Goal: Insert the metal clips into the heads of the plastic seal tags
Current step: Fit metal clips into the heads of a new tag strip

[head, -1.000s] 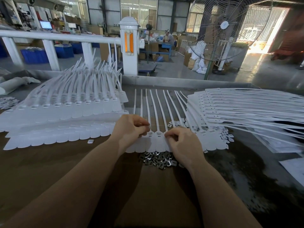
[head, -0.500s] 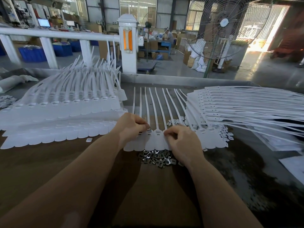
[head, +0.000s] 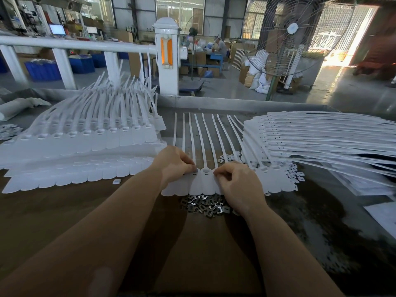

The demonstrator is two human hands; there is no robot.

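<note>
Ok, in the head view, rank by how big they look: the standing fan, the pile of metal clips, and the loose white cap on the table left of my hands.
1. Standing fan, largest, though it is farther away.
2. Pile of metal clips.
3. Loose white cap, smallest.

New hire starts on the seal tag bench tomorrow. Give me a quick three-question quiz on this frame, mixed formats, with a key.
1. True or false: the pile of metal clips lies on the near side of the row of tags that is being worked on.

2. Multiple choice: where do both hands sit?
A. in the clip pile
B. at the heads of the row of tags
C. on the big tag stack to the left

3. Fill in: the straps of the tags stacked at the right point toward the ____ side of the frame.

Key
1. True.
2. B: left hand and right hand both rest at the tag heads.
3. Right.
</note>
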